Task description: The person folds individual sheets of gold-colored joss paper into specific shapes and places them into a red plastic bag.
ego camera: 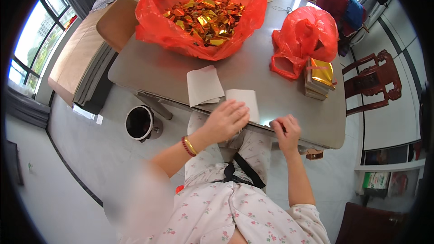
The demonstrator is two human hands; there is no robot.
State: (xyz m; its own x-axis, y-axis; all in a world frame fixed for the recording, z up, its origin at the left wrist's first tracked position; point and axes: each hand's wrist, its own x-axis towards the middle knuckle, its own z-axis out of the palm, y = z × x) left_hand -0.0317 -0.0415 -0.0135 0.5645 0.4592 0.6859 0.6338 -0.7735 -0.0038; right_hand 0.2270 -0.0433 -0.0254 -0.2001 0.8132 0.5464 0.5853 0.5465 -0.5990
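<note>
My left hand (228,120) lies flat with its fingers over the lower left part of a pale folded sheet of paper (244,101) at the table's near edge. Left of it lies a small stack of pale paper sheets (204,86). My right hand (287,132) is at the table edge, right of the folded sheet, with its fingers curled near a small dark object that I cannot make out. Farther back, an open red plastic bag (152,34) holds many folded gold and orange foil pieces (206,20).
Bundles of gold foil paper (320,78) stand at the right beside a second red plastic bag (310,37). The grey table (162,71) has rounded corners. A waste bin (157,127) stands on the floor at left, and a carved wooden chair (369,83) is at right.
</note>
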